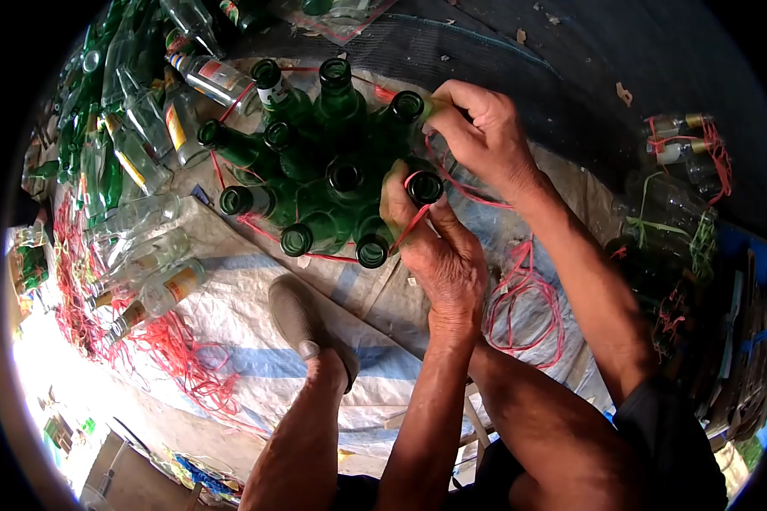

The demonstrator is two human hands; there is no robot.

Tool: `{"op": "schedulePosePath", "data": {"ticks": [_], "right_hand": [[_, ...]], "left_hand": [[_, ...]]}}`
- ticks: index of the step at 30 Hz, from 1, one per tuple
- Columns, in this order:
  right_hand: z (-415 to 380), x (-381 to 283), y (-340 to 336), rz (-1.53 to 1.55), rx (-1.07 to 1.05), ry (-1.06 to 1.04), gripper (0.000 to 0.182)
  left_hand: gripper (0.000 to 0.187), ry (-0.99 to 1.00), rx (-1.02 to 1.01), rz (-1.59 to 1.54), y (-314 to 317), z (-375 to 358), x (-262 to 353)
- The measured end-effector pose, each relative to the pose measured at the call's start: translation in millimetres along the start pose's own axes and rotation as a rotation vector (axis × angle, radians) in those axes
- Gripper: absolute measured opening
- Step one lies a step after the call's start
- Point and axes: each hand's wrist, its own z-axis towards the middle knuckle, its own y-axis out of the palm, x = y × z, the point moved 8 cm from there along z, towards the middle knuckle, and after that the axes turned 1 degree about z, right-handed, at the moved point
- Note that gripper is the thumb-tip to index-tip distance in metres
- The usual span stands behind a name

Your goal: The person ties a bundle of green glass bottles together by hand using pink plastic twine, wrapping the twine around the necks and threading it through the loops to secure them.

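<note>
Several green glass bottles [337, 98] stand upright in a cluster, with red plastic string [341, 258] running around their necks and shoulders. My left hand [445, 268] is wrapped round the neck of the near-right green bottle [424, 187], and a strand of string crosses this neck by the thumb. Beyond it, at the far-right bottle of the cluster, my right hand [486, 136] is closed in a pinch beside the neck. Red string runs close to those fingers, and a loose length trails below them; the exact grip is partly hidden.
Loose clear and green bottles [145, 119] lie piled at the left. A heap of red string [187, 358] lies below them, and a coil of string [524, 315] rests right of my left wrist. My foot [302, 315] is on the striped tarp. Tied bottles [682, 149] stand at the right.
</note>
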Motion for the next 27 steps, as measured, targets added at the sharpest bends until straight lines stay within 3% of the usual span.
{"op": "schedulePosePath", "data": {"ticks": [8, 20, 27], "right_hand": [[-23, -14, -4, -0.008, 0.104, -0.109, 0.023], [-56, -37, -6, -0.166, 0.114, -0.2, 0.008], [-66, -50, -5, -0.326, 0.062, -0.325, 0.01]], "left_hand": [[0.038, 0.079, 0.048, 0.007, -1, 1, 4], [0.037, 0.139, 0.081, 0.04, -3, 3, 8], [0.039, 0.114, 0.032, -0.005, -3, 1, 5]]}}
